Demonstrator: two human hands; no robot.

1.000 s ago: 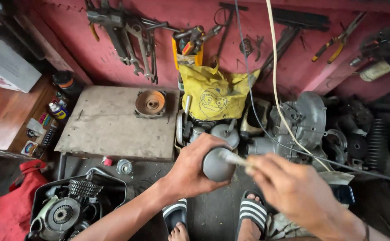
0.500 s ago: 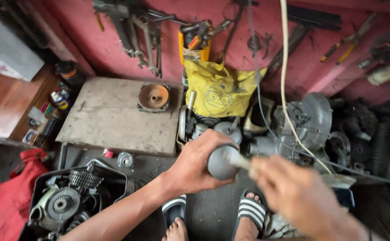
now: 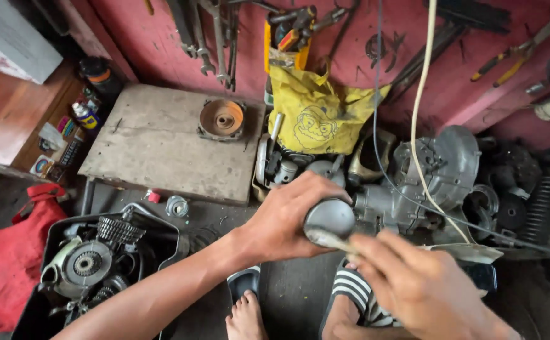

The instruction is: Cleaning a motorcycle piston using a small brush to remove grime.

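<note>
A red bag [image 3: 1,252] slumps at the far left, beside a black tub [image 3: 161,242] holding gears and a clutch-like part [image 3: 86,264]. Above these lies a worn wooden board [image 3: 161,157] with a rusty round part [image 3: 222,119] on its far edge, and small cans [image 3: 86,116] stand off its left corner. Wrenches [image 3: 209,38] hang on the red wall behind. The left hand [image 3: 287,220] comes in from below, fingers wrapped tight around a grey metal cylinder [image 3: 330,220], held in the air above the sandalled feet [image 3: 350,296] and just in front of the engine case [image 3: 438,176]. A yellow bag [image 3: 319,113] sits behind it. The right hand [image 3: 419,283] is closed on a thin tool [image 3: 331,239], perhaps a file or brush, its tip touching the cylinder's lower side; the blur hides what it is. A pale cord [image 3: 419,94] hangs down on the right
</note>
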